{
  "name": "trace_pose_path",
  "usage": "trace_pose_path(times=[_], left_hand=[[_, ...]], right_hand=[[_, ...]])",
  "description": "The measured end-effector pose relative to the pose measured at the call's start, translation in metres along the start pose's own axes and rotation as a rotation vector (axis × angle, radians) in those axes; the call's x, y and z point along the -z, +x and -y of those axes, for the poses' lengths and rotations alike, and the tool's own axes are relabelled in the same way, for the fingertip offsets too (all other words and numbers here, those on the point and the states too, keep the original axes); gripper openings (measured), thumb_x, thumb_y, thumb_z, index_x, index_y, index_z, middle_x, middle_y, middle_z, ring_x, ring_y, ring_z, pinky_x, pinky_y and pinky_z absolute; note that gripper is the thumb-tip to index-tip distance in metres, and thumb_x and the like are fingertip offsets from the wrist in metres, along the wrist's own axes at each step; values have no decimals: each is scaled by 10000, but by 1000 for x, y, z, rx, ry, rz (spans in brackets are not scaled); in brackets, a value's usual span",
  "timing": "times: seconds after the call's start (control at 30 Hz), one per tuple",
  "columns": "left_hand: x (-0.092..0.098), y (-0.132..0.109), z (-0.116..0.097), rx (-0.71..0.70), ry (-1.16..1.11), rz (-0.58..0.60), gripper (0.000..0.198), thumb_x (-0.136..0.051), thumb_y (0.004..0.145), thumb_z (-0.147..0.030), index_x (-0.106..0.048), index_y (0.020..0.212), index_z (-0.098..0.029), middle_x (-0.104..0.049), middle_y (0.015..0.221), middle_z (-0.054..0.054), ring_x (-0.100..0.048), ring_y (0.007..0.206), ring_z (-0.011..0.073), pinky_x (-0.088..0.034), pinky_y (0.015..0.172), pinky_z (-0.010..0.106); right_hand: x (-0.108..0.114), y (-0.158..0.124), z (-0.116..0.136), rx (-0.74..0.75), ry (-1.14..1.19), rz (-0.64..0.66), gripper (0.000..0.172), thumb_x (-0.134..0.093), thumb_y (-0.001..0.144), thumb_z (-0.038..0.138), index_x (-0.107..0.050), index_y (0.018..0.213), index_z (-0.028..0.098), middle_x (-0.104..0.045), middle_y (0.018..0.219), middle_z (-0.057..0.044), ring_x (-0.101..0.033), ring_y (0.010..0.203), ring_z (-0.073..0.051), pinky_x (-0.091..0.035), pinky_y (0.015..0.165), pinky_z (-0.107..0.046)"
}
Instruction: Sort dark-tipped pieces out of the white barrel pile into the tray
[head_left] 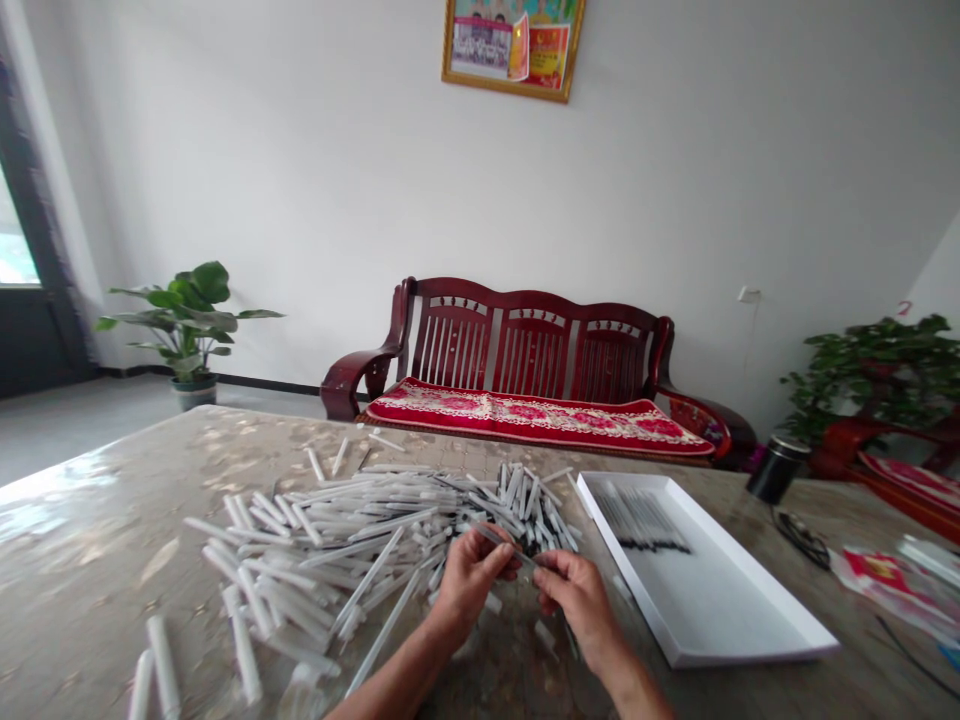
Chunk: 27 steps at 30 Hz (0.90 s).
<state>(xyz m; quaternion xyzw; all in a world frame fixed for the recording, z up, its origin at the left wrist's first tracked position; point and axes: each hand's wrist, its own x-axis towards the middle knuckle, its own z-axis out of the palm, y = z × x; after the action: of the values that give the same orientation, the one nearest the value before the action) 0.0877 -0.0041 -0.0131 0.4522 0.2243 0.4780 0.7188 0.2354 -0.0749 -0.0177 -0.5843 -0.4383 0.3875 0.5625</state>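
My left hand [469, 578] and my right hand [574, 600] meet low in the middle of the view, just in front of a heap of slim white plastic tubes [337, 545]. Their fingers pinch a thin translucent tube [506, 548] between them, and its far end points into the heap. Some tubes in the heap's right part show black ends. Several loose tubes lie scattered around my hands and near the table's front edge. My fingers hide the middle of the held tube.
To the right stands a white tray [757, 652] holding a row of thin black-tipped rods [641, 520]. Beyond it are a black canister [775, 470], a black cord [802, 540] and a red printed packet [892, 590]. A wooden bench [532, 345] stands behind the polished table [97, 530].
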Motion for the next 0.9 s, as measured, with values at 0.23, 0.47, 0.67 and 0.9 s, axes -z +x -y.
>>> trace_pose_path(times=[0.23,0.47,0.67,0.9], left_hand=[[-6,0,10,253,-304,-179,427,-923,506,-389,-648,747,-166,-689,678,-1,-660,628,115,-518,551,178],[-9,-5,17,315,-270,-77,418,-895,568,-408,-665,812,-159,-674,699,-4,-619,583,90,-489,540,178],[-8,-11,26,99,201,254,375,-827,617,-419,-678,855,-172,-685,807,12,-614,721,147,-465,624,234],[-10,-22,31,-145,943,542,288,-675,656,-105,-735,904,-240,-724,988,5,-622,936,193,-448,856,274]], right_hand=[[-8,-4,16,145,295,35,488,-700,763,544,-669,1106,198,-712,876,-60,-654,703,-185,-532,666,-321],[-13,0,3,202,205,-55,280,-712,767,462,-699,911,222,-722,796,-27,-658,698,-187,-519,619,-288],[26,11,32,157,445,-468,358,-762,661,492,-652,838,202,-734,798,-15,-641,627,-155,-477,487,-224],[122,34,41,68,178,-689,573,-726,600,576,-675,986,156,-666,666,-3,-559,494,-113,-412,435,-213]])
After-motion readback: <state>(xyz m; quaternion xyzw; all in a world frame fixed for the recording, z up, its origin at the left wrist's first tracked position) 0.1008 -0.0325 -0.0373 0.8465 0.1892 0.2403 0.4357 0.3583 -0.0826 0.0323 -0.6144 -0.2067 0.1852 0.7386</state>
